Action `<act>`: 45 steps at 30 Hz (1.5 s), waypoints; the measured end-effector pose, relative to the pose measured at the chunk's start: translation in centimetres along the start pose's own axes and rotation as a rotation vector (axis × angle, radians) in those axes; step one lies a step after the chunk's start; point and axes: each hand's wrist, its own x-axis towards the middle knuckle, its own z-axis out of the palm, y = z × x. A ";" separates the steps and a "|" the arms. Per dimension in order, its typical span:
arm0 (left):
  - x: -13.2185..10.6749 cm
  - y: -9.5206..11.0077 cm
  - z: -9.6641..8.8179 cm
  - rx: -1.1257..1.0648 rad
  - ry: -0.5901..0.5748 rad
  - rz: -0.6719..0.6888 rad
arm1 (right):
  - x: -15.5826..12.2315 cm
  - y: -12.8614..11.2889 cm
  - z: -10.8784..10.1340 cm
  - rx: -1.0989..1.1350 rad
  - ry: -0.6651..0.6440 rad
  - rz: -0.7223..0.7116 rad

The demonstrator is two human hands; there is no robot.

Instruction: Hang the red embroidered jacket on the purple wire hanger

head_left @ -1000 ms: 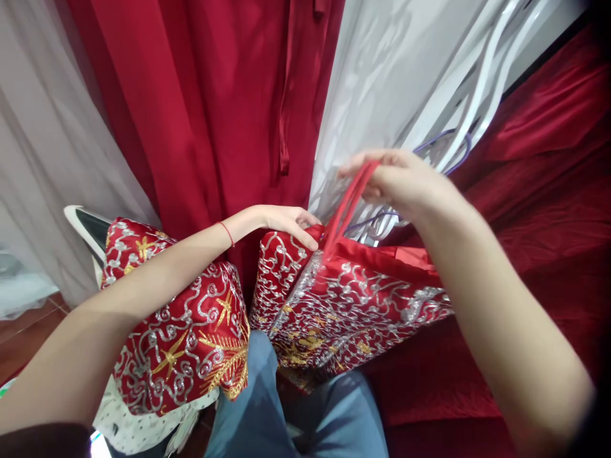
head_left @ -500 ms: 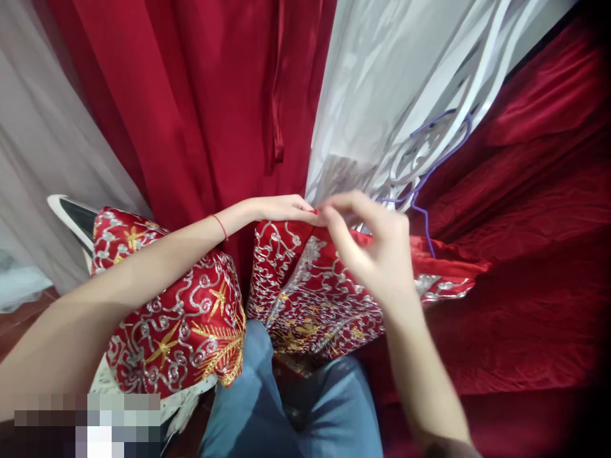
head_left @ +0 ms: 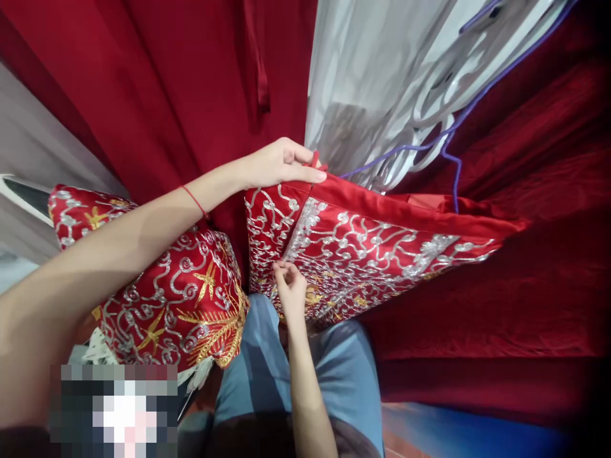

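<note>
A red skirt-like garment [head_left: 363, 235] with silver scrollwork and gold motifs hangs from a purple wire hanger [head_left: 453, 143]. My left hand [head_left: 284, 162], with a red string on the wrist, grips its plain red waistband [head_left: 391, 210] between thumb and fingers. A short red tie [head_left: 315, 159] sticks up beside those fingertips. Lower down, my right hand [head_left: 293, 286] is pinched close against the garment's front, near the seam line with silver trim. Whatever lies between its fingertips is too small to make out.
Matching embroidered red cloth [head_left: 191, 299] lies over a chair [head_left: 23, 197] at the left. Dark red fabric [head_left: 501, 305] hangs at the right, more red cloth [head_left: 157, 76] behind. A white scrolled metal frame [head_left: 439, 102] and pale curtain stand at the back.
My right hand has gone from the waistband down the front of the garment, near the seam. My left hand keeps its grip on the waistband, now higher in view.
</note>
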 end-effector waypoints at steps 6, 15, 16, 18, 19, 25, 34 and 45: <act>-0.1 0.1 0.4 0.022 0.096 0.016 | 0.4 -0.6 1.0 -0.019 0.093 -0.023; 0.3 -0.6 0.2 -0.063 0.109 0.067 | 0.6 -1.2 1.3 -0.064 0.118 -0.071; 0.3 -0.7 0.2 -0.075 0.106 0.072 | 0.7 -1.2 1.3 -0.009 0.110 -0.054; 0.3 -0.6 0.3 -0.090 0.109 0.076 | 1.0 -1.4 1.4 0.087 0.097 -0.027; 0.3 -0.5 0.4 -0.095 0.117 0.076 | 1.0 -1.5 1.4 0.133 0.086 -0.015; 0.2 -0.2 0.5 -0.102 0.162 0.050 | 0.5 -1.7 1.7 0.266 0.132 -0.009; 0.3 -0.7 0.2 -0.113 0.123 0.041 | -0.1 -2.2 2.0 0.240 0.177 -0.094; 0.1 -0.3 0.2 -0.116 0.142 -0.003 | -1.0 -4.6 0.5 0.219 -0.001 -0.019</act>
